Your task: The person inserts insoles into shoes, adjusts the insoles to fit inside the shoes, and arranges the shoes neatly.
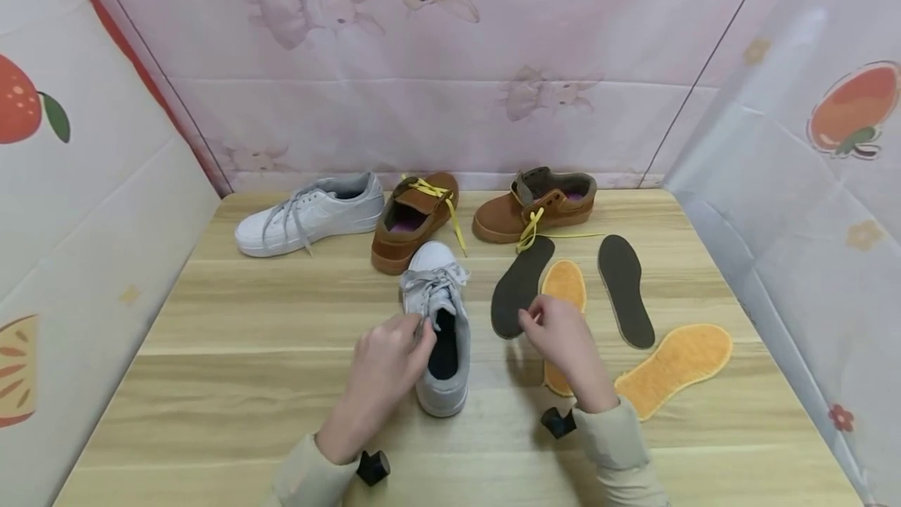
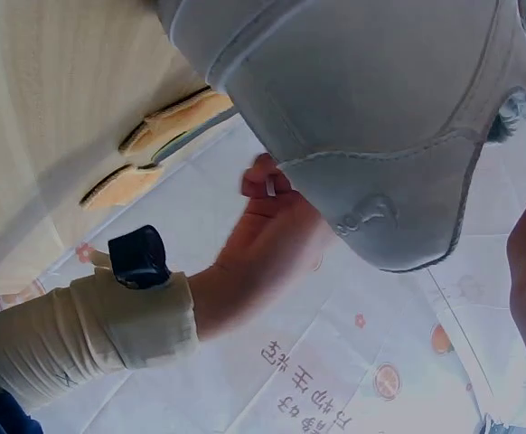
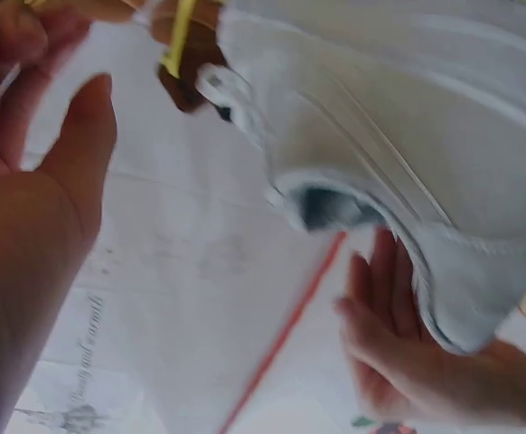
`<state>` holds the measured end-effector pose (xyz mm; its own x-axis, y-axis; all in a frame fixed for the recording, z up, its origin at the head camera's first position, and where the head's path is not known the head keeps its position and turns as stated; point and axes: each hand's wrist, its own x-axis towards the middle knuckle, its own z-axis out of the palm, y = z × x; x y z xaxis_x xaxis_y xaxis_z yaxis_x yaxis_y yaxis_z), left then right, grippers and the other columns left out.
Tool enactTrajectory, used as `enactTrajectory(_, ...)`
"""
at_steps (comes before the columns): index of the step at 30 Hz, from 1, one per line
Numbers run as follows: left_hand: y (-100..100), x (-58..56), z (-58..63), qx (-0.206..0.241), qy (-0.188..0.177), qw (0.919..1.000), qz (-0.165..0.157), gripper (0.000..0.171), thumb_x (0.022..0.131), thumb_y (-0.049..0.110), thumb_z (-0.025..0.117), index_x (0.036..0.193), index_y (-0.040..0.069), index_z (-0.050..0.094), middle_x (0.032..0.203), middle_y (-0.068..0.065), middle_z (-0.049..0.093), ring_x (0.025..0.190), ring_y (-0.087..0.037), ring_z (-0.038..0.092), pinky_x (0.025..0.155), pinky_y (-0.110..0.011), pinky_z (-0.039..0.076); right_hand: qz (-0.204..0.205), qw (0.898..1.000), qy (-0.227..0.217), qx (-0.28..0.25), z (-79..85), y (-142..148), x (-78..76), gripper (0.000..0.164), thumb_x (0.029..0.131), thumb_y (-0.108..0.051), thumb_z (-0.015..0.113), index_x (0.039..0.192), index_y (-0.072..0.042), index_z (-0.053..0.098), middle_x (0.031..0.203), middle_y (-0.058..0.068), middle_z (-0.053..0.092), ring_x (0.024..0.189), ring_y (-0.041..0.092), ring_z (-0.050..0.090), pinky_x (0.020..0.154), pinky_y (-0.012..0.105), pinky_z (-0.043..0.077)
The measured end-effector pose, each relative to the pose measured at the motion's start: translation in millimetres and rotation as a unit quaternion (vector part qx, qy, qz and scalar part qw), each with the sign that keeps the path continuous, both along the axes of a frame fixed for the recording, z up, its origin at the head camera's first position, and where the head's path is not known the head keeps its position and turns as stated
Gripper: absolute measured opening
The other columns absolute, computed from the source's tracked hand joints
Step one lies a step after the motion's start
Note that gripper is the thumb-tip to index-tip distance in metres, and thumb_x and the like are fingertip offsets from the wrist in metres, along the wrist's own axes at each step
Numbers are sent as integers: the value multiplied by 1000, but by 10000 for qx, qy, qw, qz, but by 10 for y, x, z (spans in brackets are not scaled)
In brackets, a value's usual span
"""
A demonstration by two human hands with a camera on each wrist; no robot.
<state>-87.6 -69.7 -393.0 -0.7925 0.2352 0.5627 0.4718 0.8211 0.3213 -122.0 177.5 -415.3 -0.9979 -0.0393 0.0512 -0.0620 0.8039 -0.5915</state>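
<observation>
A white sneaker (image 1: 441,397) stands upright on the table, toe pointing away, its grey laces (image 1: 432,278) tied in a bow and a dark lining inside. My left hand (image 1: 383,366) is at the left side of the shoe's opening, fingers bent loosely; whether they touch the collar I cannot tell. In the right wrist view that left hand (image 3: 394,334) shows behind the sneaker (image 3: 380,117), its fingers fairly straight. My right hand (image 1: 563,339) hovers right of the shoe, over a dark insole (image 1: 517,288) and a yellow insole (image 1: 563,284), fingers loosely curled, nothing visible held.
Another white sneaker (image 1: 317,217) lies at the back left. Two brown shoes with yellow laces, one at the back middle (image 1: 404,237) and one at the back right (image 1: 542,210), stand near the wall. A second dark insole (image 1: 626,288) and second yellow insole (image 1: 679,362) lie right.
</observation>
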Motion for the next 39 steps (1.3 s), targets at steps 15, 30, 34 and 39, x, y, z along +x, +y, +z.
enactTrajectory(15,94,42,13,962,189,9921,-781,13,81,9,63,90,4,71,85,-6,70,73,-16,67,60,-28,54,-1249,9842,-1041,695,-283,282,59,66,82,-39,66,121,7,39,106,27,37,88,44,47,66,50,42)
enactTrajectory(30,198,44,30,1842,-2057,9446,-1772,32,85,4,59,117,6,60,112,-5,63,103,-13,60,79,-24,51,-1388,9783,-1454,512,-402,270,17,71,78,-34,70,123,4,30,107,25,35,90,43,47,64,47,43)
enactTrajectory(34,213,14,-13,1130,-1492,9702,-1535,29,84,6,60,113,7,63,110,-2,63,103,-12,57,83,-28,50,-1398,9786,-1434,479,-414,282,15,72,77,-36,69,121,5,30,100,27,44,85,41,54,62,47,44)
enactTrajectory(39,207,-51,-57,447,-939,9854,-1348,22,83,8,62,104,8,66,101,1,60,92,-14,52,76,-29,49,-1426,9794,-1391,343,-415,289,28,71,77,-37,66,121,5,29,97,28,49,82,41,57,62,47,45)
